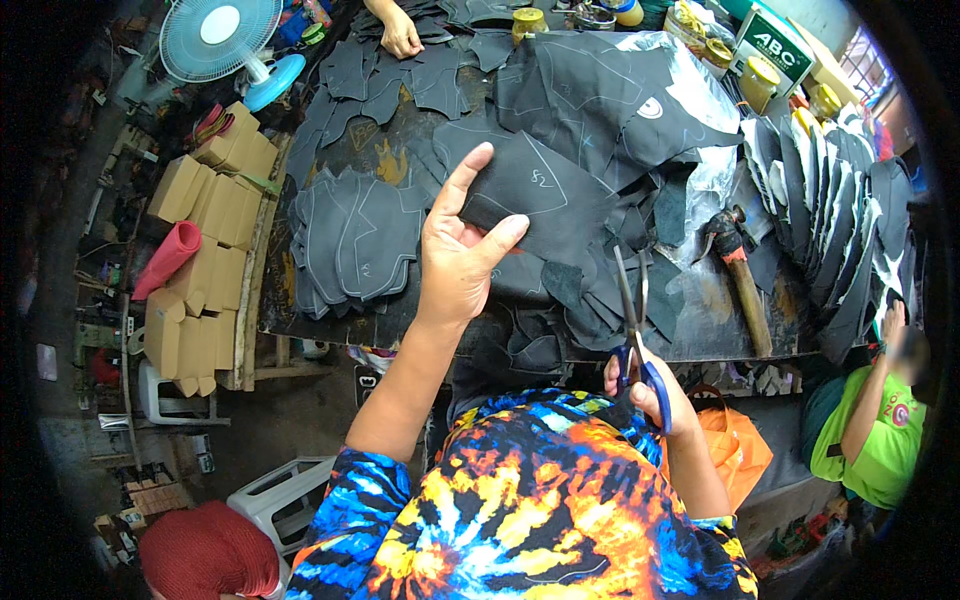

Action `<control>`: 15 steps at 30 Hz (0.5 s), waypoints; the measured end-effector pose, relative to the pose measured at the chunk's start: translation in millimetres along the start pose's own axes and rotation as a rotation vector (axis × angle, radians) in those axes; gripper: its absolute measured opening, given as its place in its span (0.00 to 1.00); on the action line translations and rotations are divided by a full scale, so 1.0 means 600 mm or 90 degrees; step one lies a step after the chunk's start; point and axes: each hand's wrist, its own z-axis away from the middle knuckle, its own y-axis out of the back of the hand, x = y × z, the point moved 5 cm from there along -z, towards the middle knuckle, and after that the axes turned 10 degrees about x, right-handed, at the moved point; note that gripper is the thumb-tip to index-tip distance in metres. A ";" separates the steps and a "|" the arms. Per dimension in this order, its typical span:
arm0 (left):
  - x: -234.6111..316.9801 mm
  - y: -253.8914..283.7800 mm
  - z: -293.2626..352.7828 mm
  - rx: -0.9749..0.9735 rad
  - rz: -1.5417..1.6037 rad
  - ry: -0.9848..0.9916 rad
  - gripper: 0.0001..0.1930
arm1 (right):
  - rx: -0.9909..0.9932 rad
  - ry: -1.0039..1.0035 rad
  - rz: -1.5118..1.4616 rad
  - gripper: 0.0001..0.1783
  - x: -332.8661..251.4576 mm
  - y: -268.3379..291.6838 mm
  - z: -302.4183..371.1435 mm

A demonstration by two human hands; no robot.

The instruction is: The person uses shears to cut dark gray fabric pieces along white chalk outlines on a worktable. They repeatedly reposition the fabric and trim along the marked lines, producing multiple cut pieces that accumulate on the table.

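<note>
My left hand (462, 255) is raised over the table with its index finger stretched out and thumb spread away from it; the other fingers curl partly out of sight. Right behind it is a black leather sheet (560, 185) with chalk outlines, and whether the hand touches it I cannot tell. Scissors (640, 360) with blue handles sit in my right hand (672, 400), fingers through the loops. Their blades point away from me, slightly apart, over black leather scraps (595, 300). Left of my left hand lies a stack of cut leather pieces (350, 235) with chalk lines.
A wooden-handled hammer (740, 280) rests at the right of the dark table (690, 340). Folded leather pieces (835, 200) stand beyond it. Jars (760, 80) line the far right. Another person's hand (402, 38) is over leather pieces opposite; someone in green (875, 430) is at right.
</note>
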 end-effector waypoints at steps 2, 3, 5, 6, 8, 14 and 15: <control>0.004 -0.002 0.003 -0.014 0.074 -0.002 0.39 | -0.076 0.023 0.095 0.35 -0.006 -0.005 -0.003; 0.004 -0.004 0.008 -0.029 0.044 -0.012 0.40 | -0.083 0.031 0.114 0.36 -0.007 -0.007 -0.004; 0.000 -0.005 0.017 -0.025 -0.054 -0.042 0.40 | -0.087 0.057 0.115 0.36 -0.014 -0.011 -0.009; -0.003 -0.006 0.022 -0.023 -0.107 -0.051 0.40 | -0.083 0.066 0.115 0.35 -0.018 -0.012 -0.013; -0.007 -0.005 0.032 -0.020 -0.111 -0.044 0.40 | -0.070 0.051 0.130 0.32 -0.020 -0.012 -0.016; 0.000 0.000 0.037 -0.005 -0.093 -0.092 0.41 | -0.076 -0.013 0.089 0.28 -0.017 -0.012 -0.013; 0.002 0.002 0.035 0.003 -0.073 -0.097 0.41 | -0.092 -0.004 0.094 0.28 -0.019 -0.012 -0.011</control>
